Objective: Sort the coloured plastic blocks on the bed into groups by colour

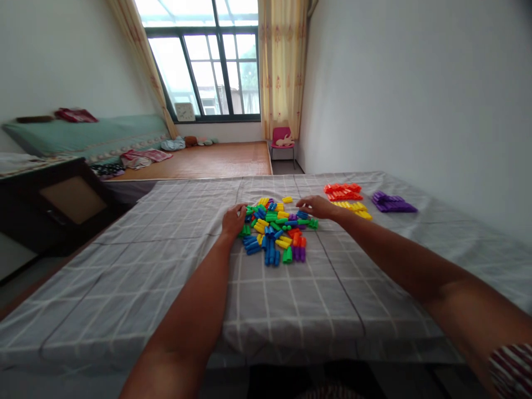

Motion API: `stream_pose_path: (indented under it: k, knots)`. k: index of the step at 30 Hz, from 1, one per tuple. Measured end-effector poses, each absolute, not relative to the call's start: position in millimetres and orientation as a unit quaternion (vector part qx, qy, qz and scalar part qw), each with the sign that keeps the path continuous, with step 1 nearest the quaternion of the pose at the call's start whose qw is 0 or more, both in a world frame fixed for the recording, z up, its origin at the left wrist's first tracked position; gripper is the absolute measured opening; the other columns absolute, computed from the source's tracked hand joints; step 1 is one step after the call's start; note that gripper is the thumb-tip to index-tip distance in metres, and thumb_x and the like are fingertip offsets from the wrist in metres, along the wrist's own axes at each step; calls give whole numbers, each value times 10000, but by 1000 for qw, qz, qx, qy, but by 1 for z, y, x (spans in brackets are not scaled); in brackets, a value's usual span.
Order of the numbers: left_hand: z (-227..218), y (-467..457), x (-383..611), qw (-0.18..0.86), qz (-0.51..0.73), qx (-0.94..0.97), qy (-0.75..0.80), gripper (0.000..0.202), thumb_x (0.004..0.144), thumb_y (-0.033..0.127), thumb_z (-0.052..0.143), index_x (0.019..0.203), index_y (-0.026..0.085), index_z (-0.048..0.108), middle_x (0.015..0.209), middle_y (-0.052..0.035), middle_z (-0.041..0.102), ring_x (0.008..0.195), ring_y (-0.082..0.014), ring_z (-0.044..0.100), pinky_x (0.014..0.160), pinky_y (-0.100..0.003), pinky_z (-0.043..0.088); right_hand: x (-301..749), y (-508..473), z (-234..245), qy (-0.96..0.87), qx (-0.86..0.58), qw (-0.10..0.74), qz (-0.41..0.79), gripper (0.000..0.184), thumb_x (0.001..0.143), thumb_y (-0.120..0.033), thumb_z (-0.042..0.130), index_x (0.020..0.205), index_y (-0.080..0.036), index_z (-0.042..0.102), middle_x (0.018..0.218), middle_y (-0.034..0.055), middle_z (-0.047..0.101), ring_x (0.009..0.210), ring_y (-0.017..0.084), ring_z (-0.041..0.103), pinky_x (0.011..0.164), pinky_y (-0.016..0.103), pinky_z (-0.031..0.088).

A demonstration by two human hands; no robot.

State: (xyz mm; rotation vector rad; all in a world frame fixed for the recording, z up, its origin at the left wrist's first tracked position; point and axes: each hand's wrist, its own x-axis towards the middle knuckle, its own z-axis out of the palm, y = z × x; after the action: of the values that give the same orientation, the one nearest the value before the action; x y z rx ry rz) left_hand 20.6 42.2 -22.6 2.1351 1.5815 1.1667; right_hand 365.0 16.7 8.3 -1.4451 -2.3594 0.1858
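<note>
A heap of small plastic pegs [275, 230] in blue, green, yellow, orange and purple lies on a grey checked cloth [174, 260]. At the heap's left edge rests my left hand [233, 219], fingers curled round a green peg. My right hand [316, 206] reaches to the heap's upper right edge, its fingers pinched over the pegs there; what they hold is hidden. Farther right lie sorted groups: orange pegs [343, 192], yellow pegs [356, 208] and purple pegs [392, 203].
The cloth covers a wide flat surface next to a white wall [415, 100] on the right. A dark cabinet [62, 202] stands at the left. Beyond are a green mattress [83, 136], a wooden floor, a pink chair [282, 141] and a window.
</note>
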Motion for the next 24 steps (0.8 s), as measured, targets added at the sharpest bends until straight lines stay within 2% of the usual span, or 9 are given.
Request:
stream_pose_path:
  k: [5,9,12,15,18,21,24]
  knots:
    - [-24,40,21,121,403,730,538,338,921,289,447,1083,192,728,1108,-66,732,1034,-208,657,923,-305,493,293,-16,10,-893,-376,232,80,274,915,-355,557,1086,-220,724,995,74,725,877,196,645,842,326,473]
    - [-25,40,21,123,395,734,539,334,931,277,441,1086,195,726,1095,-52,738,1025,-185,659,907,-269,490,268,-27,13,-938,-277,192,85,327,882,-416,624,1136,-225,698,1081,80,709,1025,219,615,935,353,435]
    - [-25,39,22,122,391,731,546,333,934,277,443,1100,197,721,1089,-51,739,1012,-179,662,890,-257,492,276,-23,21,-917,-324,222,75,300,904,-391,589,1110,-207,706,1099,91,711,1010,220,623,936,360,435]
    - [-25,39,22,119,389,730,549,336,935,269,439,1102,194,721,1093,-55,738,1006,-183,664,888,-260,489,294,-24,30,-880,-396,247,86,267,917,-345,548,1052,-196,724,1018,66,733,909,200,646,843,316,468]
    - [-26,40,22,117,392,732,544,337,937,278,435,1088,193,725,1102,-57,736,1012,-189,663,896,-267,485,309,-36,31,-889,-395,184,137,240,896,-255,536,1015,-194,735,952,41,739,825,174,657,773,280,483]
    - [-28,42,22,116,397,735,537,336,935,292,439,1074,192,729,1103,-62,736,1009,-197,664,899,-280,486,314,-49,20,-913,-357,129,146,287,876,-162,519,1070,-202,726,1054,65,725,926,186,653,849,301,482]
    - [-30,43,21,116,398,736,535,339,931,290,439,1075,189,730,1098,-64,737,998,-200,666,893,-286,491,316,-57,8,-913,-373,123,108,349,841,-109,540,1128,-216,707,1143,95,685,998,207,632,892,327,471]
